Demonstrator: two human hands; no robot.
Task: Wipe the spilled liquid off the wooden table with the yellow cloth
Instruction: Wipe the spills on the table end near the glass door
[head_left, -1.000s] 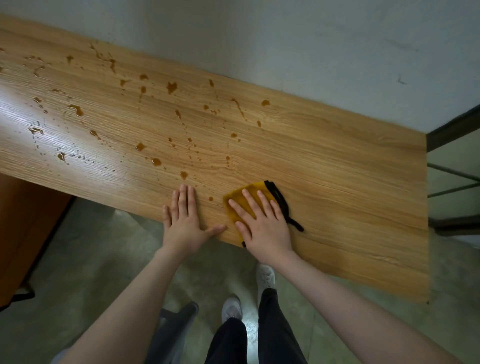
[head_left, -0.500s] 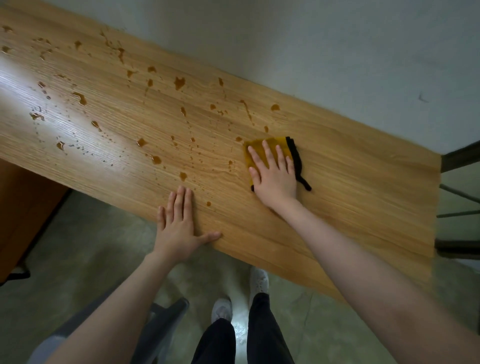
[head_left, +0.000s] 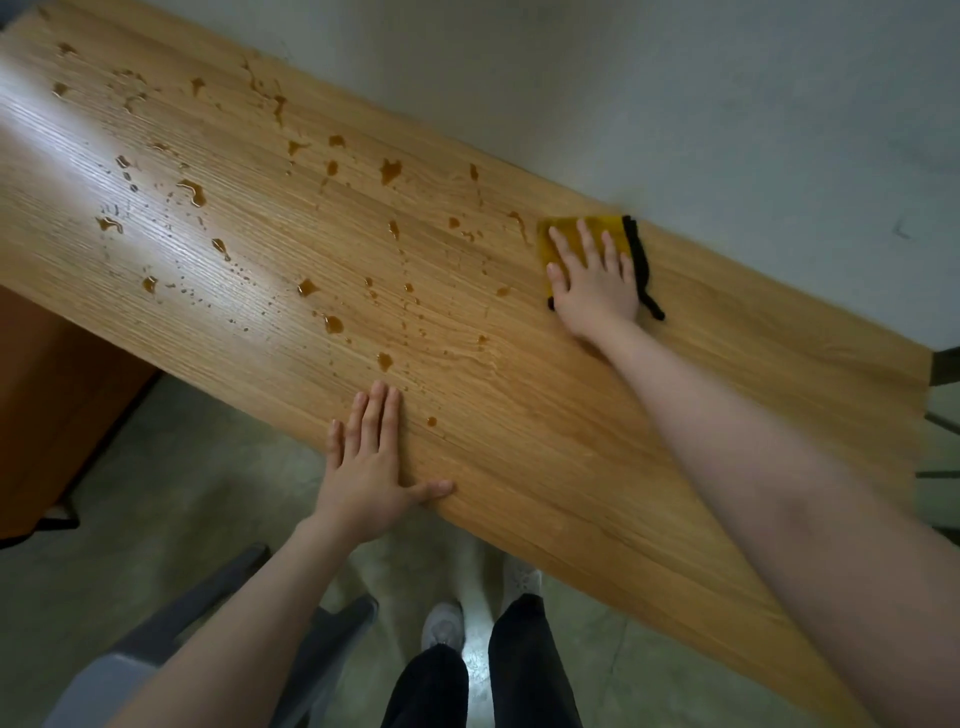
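**A:** ok so where's this at? Starting nearest: shoes (head_left: 444, 631) on the floor at 6 o'clock, then the left hand (head_left: 371, 467) planted flat on the near edge of the counter (head_left: 597, 441), fingers straight, holding nothing, just bracing.

**B:** yep. A brown drop (head_left: 431, 421) sits just beside it at 3 o'clock, untouched. Further out, splashes (head_left: 332, 323) run all over the middle and off toward 10 o'clock.

**A:** and the cloth?

**B:** the yellow cloth (head_left: 566, 228) is way up at 1 o'clock by the wall (head_left: 675, 104), pinned under the right hand (head_left: 595, 283), fingers spread flat on top, pressing not gripping. A second ago it was at the near edge, so that's one long push straight across.

**A:** so one lane done?

**B:** looks that way, the strip behind it seems mostly dry. Nearly the whole spill on the left is still waiting though, so I'd say early days.
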